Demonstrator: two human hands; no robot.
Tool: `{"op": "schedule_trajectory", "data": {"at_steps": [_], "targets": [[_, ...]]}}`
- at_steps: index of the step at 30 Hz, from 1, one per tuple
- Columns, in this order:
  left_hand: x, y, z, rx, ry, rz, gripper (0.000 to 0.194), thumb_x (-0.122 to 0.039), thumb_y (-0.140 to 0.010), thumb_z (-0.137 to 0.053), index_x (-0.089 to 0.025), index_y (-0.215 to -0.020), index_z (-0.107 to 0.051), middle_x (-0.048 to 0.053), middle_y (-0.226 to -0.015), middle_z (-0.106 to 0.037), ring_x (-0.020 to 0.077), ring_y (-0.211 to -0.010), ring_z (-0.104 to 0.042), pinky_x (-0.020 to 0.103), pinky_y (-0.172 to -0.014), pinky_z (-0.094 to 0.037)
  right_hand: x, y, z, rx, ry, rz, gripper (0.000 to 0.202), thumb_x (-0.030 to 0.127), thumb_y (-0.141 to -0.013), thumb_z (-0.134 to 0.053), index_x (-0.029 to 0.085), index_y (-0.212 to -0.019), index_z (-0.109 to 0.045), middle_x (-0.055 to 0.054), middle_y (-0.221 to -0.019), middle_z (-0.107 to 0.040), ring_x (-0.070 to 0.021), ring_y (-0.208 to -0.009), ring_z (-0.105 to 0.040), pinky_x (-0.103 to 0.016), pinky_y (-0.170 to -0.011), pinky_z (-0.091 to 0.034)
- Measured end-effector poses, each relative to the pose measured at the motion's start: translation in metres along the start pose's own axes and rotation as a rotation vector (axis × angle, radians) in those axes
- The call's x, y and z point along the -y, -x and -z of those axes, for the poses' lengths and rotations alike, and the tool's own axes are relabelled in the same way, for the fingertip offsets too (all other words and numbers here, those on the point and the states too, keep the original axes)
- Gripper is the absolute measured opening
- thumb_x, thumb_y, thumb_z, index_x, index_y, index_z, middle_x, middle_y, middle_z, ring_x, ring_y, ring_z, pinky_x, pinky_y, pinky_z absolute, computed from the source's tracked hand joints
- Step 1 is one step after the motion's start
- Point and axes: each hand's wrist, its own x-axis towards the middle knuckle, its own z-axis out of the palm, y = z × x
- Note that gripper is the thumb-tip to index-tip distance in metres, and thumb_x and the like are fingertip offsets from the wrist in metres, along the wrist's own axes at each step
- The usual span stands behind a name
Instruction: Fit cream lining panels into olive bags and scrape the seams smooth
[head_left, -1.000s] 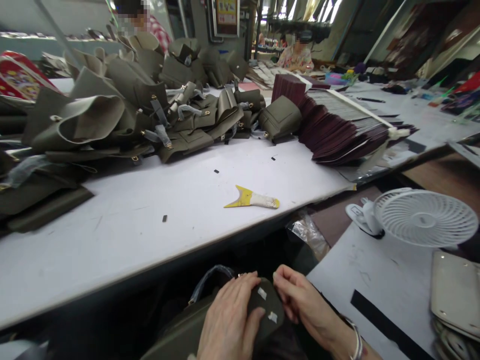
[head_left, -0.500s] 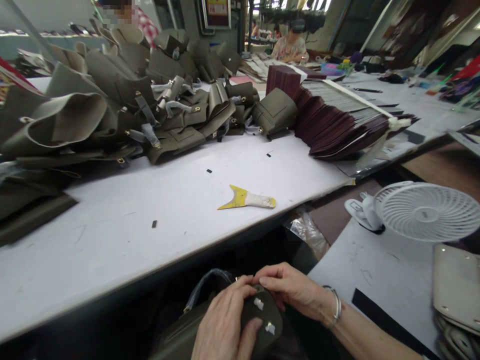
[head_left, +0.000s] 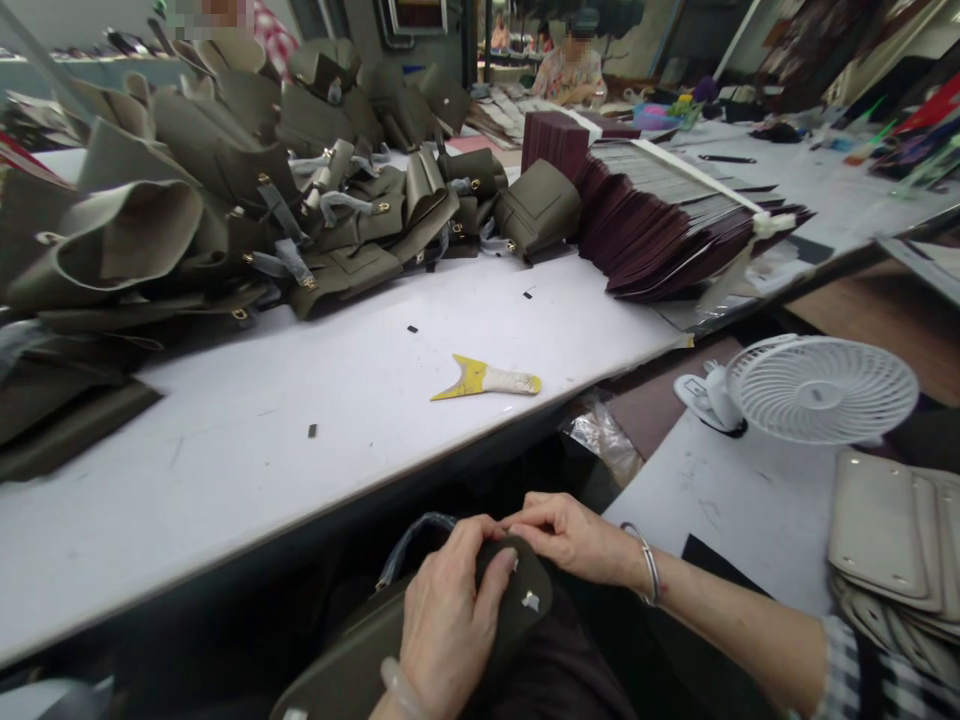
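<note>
An olive-green handbag [head_left: 356,655] lies across my lap, below the table edge. My left hand [head_left: 454,600] is closed over the end of it, thumb on the panel and fingers over the top edge. My right hand [head_left: 566,535] pinches at that same edge, its fingertips meeting those of the left; what they pinch is too small to make out. A bit of whitish wrapping [head_left: 531,601] sits on the end panel beside the left thumb. The bag's plastic-wrapped handle [head_left: 409,540] arches up behind the left hand.
Olive-green bags [head_left: 345,220] are heaped on the white table [head_left: 247,450]. A yellow forked tool [head_left: 484,378] lies near its edge. Dark red panels [head_left: 645,230] stand stacked behind. At right are a white fan [head_left: 821,390] and beige panels [head_left: 885,520]. A person [head_left: 570,70] sits at the back.
My left thumb has moved up the end panel, over one of the two whitish bits. Both hands stay at the bag's edge. The view has shifted slightly.
</note>
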Motion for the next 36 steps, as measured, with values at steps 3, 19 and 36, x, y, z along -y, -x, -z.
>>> {"op": "schedule_trajectory", "data": {"at_steps": [3,19,36], "targets": [[-0.008,-0.002,-0.002,-0.050,-0.015,0.036,0.015,-0.034,-0.094,-0.046,-0.033,-0.103,-0.059,-0.004,-0.104,-0.068,0.0190,-0.090,-0.065,0.031,-0.076,-0.045,-0.001,0.006,-0.009,-0.047,-0.087,-0.022,0.031,0.035,-0.094,-0.047,0.023,-0.101,-0.074,-0.002,-0.086,-0.064,-0.0154,-0.079,-0.059,-0.026,-0.070,-0.044],[-0.014,-0.008,-0.009,-0.138,-0.007,-0.068,0.013,-0.023,-0.089,-0.051,-0.026,-0.089,-0.064,-0.002,-0.091,-0.066,0.0157,-0.085,-0.062,0.026,-0.076,-0.042,-0.001,0.043,-0.075,-0.651,-0.470,-0.164,0.032,0.046,-0.093,-0.050,0.023,-0.104,-0.068,-0.005,-0.103,-0.062,-0.0213,-0.098,-0.059,-0.031,-0.088,-0.047],[-0.010,-0.015,-0.003,-0.105,0.029,0.025,0.012,-0.025,-0.084,-0.052,-0.026,-0.081,-0.064,-0.003,-0.083,-0.068,0.0157,-0.079,-0.061,0.027,-0.070,-0.038,-0.012,0.040,-0.097,-0.770,-0.336,-0.128,0.036,0.048,-0.090,-0.051,0.023,-0.111,-0.068,-0.009,-0.115,-0.061,-0.0242,-0.110,-0.058,-0.034,-0.097,-0.047]]}}
